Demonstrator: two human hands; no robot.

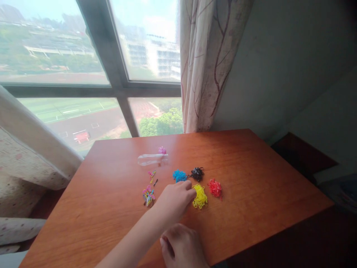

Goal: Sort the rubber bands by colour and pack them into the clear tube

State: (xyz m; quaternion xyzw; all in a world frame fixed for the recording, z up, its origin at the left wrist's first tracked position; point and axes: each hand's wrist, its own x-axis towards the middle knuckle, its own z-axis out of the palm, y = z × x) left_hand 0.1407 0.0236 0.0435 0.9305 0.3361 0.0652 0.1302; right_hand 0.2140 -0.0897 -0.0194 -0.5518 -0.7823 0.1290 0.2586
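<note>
My left hand (180, 195) reaches across the table from the lower left, its fingers curled together at the left edge of a pile of yellow rubber bands (200, 197). Whatever may be between those fingertips is hidden. Below it, near the front edge, my right hand (184, 245) rests with its fingers curled in; its inside cannot be seen. Just beyond my left hand lie piles of blue rubber bands (179, 175) and black rubber bands (198, 174). A red rubber band pile (215, 188) sits to the right of the yellow one.
A mixed-colour band pile (149, 196) lies left of my forearm, with a few loose bands (152, 175) beyond it. Farther back are a clear plastic pouch or container (153, 159) and pink bands (162, 150). The wooden table (251, 178) stands against a window and curtain (203, 67).
</note>
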